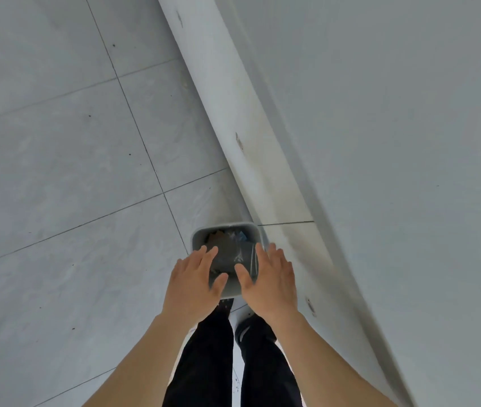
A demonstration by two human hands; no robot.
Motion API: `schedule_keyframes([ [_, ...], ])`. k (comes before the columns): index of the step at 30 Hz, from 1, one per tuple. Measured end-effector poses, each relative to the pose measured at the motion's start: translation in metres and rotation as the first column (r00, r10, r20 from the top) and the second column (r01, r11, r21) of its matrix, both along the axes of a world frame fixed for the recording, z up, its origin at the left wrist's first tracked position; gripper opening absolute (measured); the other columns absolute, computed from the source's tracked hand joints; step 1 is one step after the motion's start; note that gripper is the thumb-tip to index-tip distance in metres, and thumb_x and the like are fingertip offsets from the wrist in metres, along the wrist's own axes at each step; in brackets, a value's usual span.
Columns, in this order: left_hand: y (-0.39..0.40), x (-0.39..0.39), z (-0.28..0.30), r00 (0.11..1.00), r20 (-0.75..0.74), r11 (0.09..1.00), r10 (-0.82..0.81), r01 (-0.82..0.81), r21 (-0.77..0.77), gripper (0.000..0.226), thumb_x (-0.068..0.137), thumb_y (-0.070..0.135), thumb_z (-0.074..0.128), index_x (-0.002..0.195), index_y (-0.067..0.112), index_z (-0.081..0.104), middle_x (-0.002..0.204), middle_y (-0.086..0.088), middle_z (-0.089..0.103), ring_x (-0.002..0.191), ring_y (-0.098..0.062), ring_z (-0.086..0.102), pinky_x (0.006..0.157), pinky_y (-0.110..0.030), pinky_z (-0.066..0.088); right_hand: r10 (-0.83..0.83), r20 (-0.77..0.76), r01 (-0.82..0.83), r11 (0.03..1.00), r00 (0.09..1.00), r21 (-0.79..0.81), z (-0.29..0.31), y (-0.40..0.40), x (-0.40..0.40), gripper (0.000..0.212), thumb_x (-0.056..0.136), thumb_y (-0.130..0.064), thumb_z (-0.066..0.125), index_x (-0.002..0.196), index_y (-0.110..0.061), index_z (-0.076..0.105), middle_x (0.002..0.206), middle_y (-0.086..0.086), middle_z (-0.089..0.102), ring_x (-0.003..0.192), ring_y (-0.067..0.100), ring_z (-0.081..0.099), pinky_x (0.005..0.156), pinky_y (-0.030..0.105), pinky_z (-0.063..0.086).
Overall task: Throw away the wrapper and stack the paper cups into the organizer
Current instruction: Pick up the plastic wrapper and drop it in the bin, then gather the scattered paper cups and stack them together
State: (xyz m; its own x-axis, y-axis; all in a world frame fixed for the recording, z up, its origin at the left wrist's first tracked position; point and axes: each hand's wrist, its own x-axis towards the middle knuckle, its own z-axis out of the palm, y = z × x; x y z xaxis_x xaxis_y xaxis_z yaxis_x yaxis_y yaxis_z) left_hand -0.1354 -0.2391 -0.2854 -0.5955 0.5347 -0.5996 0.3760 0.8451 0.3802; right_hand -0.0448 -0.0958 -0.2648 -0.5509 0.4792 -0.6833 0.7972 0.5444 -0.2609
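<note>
A small grey waste bin (201,234) stands on the floor against the wall's base, right in front of my feet. A clear plastic wrapper (243,255) lies in the bin's mouth, over scraps of rubbish. My left hand (195,277) hovers over the bin's left side, fingers spread, holding nothing. My right hand (268,277) hovers over the bin's right side, fingers spread too, its thumb close to the wrapper's edge. No paper cups or organizer are in view.
Grey floor tiles (71,171) spread to the left. A white skirting (233,113) and wall (395,142) run diagonally on the right. My legs in black trousers (209,362) and a dark shoe (246,329) are just below the bin.
</note>
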Motion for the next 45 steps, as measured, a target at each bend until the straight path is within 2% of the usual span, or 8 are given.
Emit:
schedule_keyframes([
  [6, -0.014, -0.027, 0.079, 0.991, -0.112, 0.997, -0.073, 0.072, -0.011, 0.067, 0.099, 0.056, 0.035, 0.159, 0.032, 0.017, 0.168, 0.002, 0.019, 0.155, -0.019, 0.015, 0.127, -0.042, 0.007, 0.159, -0.058, -0.154, 0.985, 0.986, 0.078, 0.08, -0.006, -0.009, 0.079, 0.098, -0.064, 0.032, 0.161, -0.022, 0.01, 0.17, 0.011, 0.005, 0.157, 0.03, 0.001, 0.128, 0.049, 0.005],
  [11, -0.019, -0.042, 0.153, 0.98, -0.18, 0.993, -0.09, 0.101, 0.053, 0.067, 0.1, 0.055, 0.037, 0.159, 0.032, 0.017, 0.168, 0.003, 0.019, 0.155, -0.018, 0.013, 0.127, -0.04, 0.007, 0.199, -0.162, -0.173, 0.972, 0.967, 0.158, 0.154, -0.015, -0.009, 0.075, 0.098, -0.062, 0.036, 0.159, -0.021, 0.02, 0.169, 0.012, 0.014, 0.155, 0.032, 0.011, 0.126, 0.048, 0.012],
  [21, 0.059, -0.026, 0.281, 0.917, -0.315, 0.921, -0.245, 0.321, 0.219, 0.068, 0.098, 0.055, 0.042, 0.158, 0.032, 0.018, 0.166, 0.004, 0.025, 0.152, -0.02, 0.022, 0.125, -0.039, 0.017, -0.014, -0.418, 0.136, 0.955, 0.908, 0.265, 0.278, 0.016, 0.043, 0.069, 0.098, -0.053, 0.041, 0.159, -0.027, 0.02, 0.17, 0.005, 0.014, 0.155, 0.027, 0.015, 0.125, 0.039, 0.013],
  [25, 0.112, 0.007, 0.306, 0.876, -0.347, 0.857, -0.335, 0.436, 0.273, 0.07, 0.095, 0.065, 0.035, 0.157, 0.039, 0.015, 0.167, 0.007, 0.022, 0.154, -0.019, 0.019, 0.125, -0.04, 0.016, -0.141, -0.439, 0.304, 0.896, 0.887, 0.325, 0.306, 0.042, 0.097, 0.068, 0.1, -0.054, 0.041, 0.16, -0.03, 0.017, 0.171, 0.001, 0.011, 0.157, 0.024, 0.01, 0.125, 0.036, 0.006],
  [28, 0.151, 0.044, 0.321, 0.836, -0.353, 0.8, -0.421, 0.525, 0.289, 0.073, 0.092, 0.069, 0.027, 0.158, 0.038, 0.016, 0.166, 0.006, 0.023, 0.154, -0.02, 0.02, 0.125, -0.043, 0.017, -0.229, -0.447, 0.407, 0.841, 0.865, 0.356, 0.32, 0.061, 0.147, 0.068, 0.1, -0.051, 0.045, 0.159, -0.028, 0.021, 0.169, 0.003, 0.017, 0.155, 0.025, 0.016, 0.126, 0.039, 0.014],
  [33, 0.204, 0.125, 0.339, 0.806, -0.299, 0.729, -0.511, 0.591, 0.347, 0.072, 0.094, 0.064, 0.039, 0.157, 0.034, 0.022, 0.163, 0.005, 0.03, 0.15, -0.019, 0.028, 0.121, -0.042, 0.026, -0.358, -0.51, 0.593, 0.68, 0.782, 0.432, 0.329, 0.074, 0.238, 0.061, 0.087, -0.044, 0.065, 0.142, -0.022, 0.052, 0.148, 0.007, 0.054, 0.135, 0.029, 0.053, 0.11, 0.041, 0.044],
  [37, 0.23, 0.19, 0.343, 0.808, -0.211, 0.718, -0.55, 0.586, 0.375, 0.073, 0.092, 0.06, 0.05, 0.155, 0.032, 0.027, 0.159, 0.005, 0.035, 0.144, -0.019, 0.035, 0.117, -0.039, 0.032, -0.443, -0.521, 0.676, 0.58, 0.73, 0.454, 0.332, 0.075, 0.306, 0.06, 0.083, -0.041, 0.068, 0.137, -0.022, 0.054, 0.139, 0.005, 0.06, 0.125, 0.028, 0.06, 0.101, 0.04, 0.051],
  [45, 0.254, 0.263, 0.325, 0.927, 0.093, 0.897, -0.364, 0.322, 0.302, 0.082, 0.08, 0.063, 0.066, 0.148, 0.026, 0.038, 0.139, -0.01, 0.048, 0.124, -0.032, 0.054, 0.102, -0.048, 0.047, -0.563, -0.502, 0.753, 0.459, 0.657, 0.471, 0.31, 0.059, 0.394, 0.061, 0.072, -0.046, 0.076, 0.125, -0.021, 0.059, 0.119, 0.003, 0.063, 0.104, 0.029, 0.064, 0.081, 0.037, 0.057],
])
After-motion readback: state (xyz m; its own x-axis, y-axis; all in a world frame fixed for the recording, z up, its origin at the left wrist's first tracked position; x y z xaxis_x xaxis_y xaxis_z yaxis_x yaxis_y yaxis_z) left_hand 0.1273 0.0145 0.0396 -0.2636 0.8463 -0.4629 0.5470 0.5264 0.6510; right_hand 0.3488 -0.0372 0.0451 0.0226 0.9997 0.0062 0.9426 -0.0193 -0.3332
